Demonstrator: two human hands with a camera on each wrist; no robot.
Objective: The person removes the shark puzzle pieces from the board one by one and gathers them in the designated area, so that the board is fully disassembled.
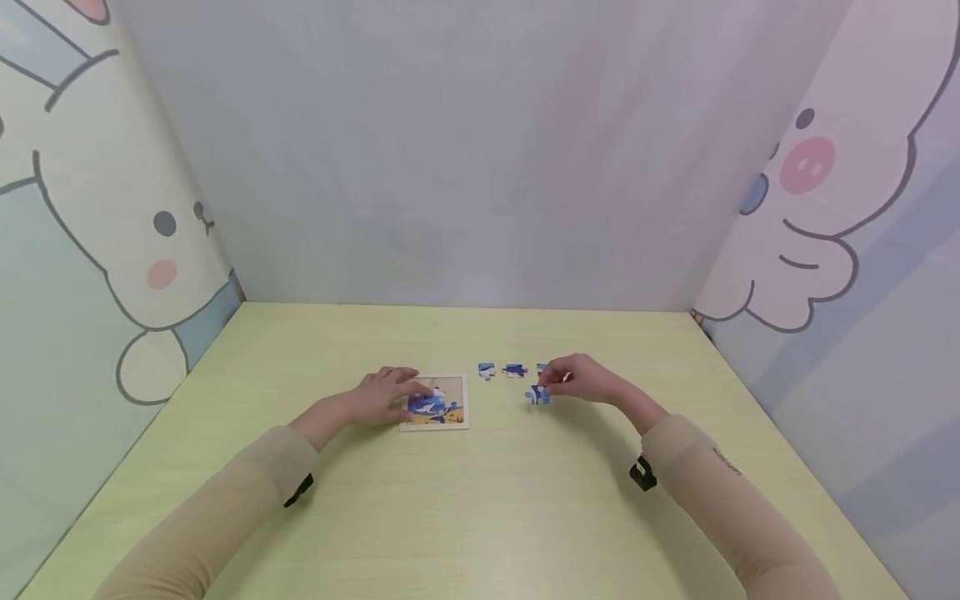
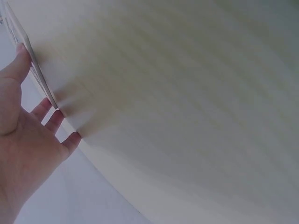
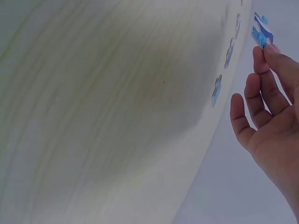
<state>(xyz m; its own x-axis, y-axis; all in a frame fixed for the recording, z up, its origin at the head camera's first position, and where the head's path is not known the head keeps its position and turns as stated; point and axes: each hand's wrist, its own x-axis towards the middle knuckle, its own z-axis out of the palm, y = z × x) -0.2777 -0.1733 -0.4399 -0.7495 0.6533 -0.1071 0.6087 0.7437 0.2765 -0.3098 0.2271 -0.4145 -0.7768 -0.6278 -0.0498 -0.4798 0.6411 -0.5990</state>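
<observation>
On the table lies a jigsaw puzzle in a white-edged square frame [image 1: 466, 403], part filled with a blue and yellow sea picture. My left hand [image 1: 382, 395] rests over its left side, fingers spread; the left wrist view has the thumb [image 2: 19, 63] and fingertips touching the frame [image 2: 39, 74]. Between thumb and forefinger, my right hand [image 1: 585, 377] pinches a blue and white puzzle piece [image 1: 537, 395], held up off the table in the right wrist view. Behind it lie loose puzzle pieces [image 1: 514, 370], the rightmost partly hidden by the right hand.
The pale yellow-green table [image 1: 480, 508] stretches around both hands. A grey-white wall [image 1: 465, 167] closes off the back, and panels with cartoon animals [image 1: 150, 250] stand at the left and right sides.
</observation>
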